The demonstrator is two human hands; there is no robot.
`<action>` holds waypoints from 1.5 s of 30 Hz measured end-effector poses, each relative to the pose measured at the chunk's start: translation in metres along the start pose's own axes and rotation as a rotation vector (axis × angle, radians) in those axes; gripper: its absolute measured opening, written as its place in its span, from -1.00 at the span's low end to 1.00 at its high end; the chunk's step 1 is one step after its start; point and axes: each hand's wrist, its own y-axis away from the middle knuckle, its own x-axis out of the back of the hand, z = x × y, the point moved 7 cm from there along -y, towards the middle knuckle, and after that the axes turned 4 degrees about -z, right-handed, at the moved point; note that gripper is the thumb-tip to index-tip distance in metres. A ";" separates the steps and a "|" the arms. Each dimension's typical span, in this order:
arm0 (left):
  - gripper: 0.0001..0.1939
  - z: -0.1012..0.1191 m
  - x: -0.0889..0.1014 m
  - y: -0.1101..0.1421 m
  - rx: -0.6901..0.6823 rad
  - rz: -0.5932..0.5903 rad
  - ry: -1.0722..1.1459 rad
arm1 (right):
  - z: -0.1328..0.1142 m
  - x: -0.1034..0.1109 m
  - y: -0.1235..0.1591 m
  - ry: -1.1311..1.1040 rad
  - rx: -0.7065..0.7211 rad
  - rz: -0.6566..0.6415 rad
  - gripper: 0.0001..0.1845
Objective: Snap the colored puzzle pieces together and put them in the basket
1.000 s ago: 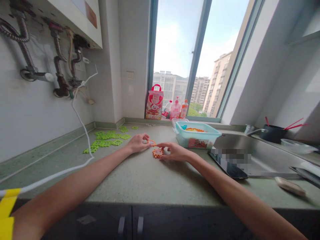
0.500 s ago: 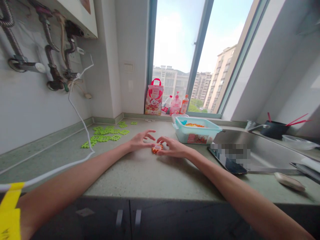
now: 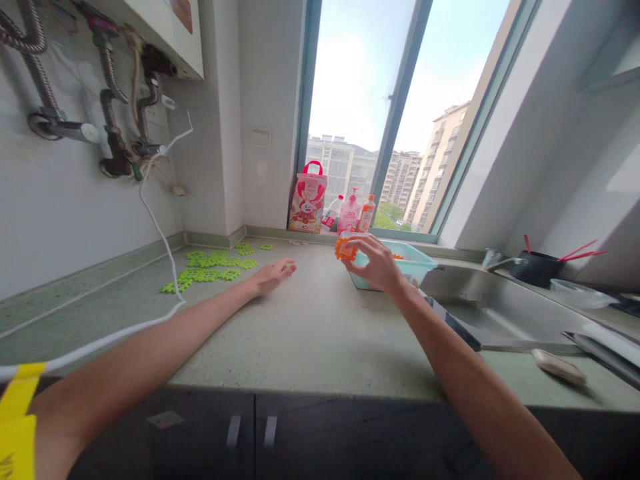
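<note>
My right hand [image 3: 377, 262] pinches an orange notched plastic piece [image 3: 345, 249] between thumb and fingers. It is raised above the counter in front of the light-blue basin [image 3: 420, 257], and partly hides that basin. A little orange shows inside the basin behind my hand. My left hand [image 3: 274, 275] is low over the counter, its fingers loosely curled together with nothing visible in them. Nearest to it on the left, several flat lime-green notched pieces [image 3: 207, 275] lie spread on the counter.
A steel sink [image 3: 505, 310] is set in the counter [image 3: 310, 340] on the right. A dark flat device [image 3: 453, 325] lies at its near edge, with a soap-like bar [image 3: 559, 367] beyond. A white cable [image 3: 150, 320] crosses the left side. Bottles and a pink bag [image 3: 307, 202] stand by the window.
My right hand has lifted the orange piece off the counter and carried it right, towards the basin. My left hand has drawn back slightly left, and its spread fingers have curled.
</note>
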 end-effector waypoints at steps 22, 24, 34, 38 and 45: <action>-0.23 -0.004 -0.007 -0.007 -0.116 -0.008 -0.142 | 0.064 0.063 0.017 0.361 -0.287 0.285 -0.66; -0.24 -0.003 -0.008 -0.006 -0.122 -0.014 -0.149 | 0.037 0.038 0.009 0.262 -0.115 0.193 -0.73; -0.14 -0.018 0.040 0.004 0.049 0.136 -0.462 | -0.054 -0.064 0.017 -0.240 0.240 -0.267 -0.83; 0.01 -0.080 0.092 0.025 0.349 0.163 -0.512 | -0.032 -0.067 0.021 -0.243 0.165 -0.275 -0.84; 0.10 -0.167 0.117 0.060 0.640 0.073 -0.426 | -0.009 -0.073 0.027 -0.232 0.051 -0.322 -0.83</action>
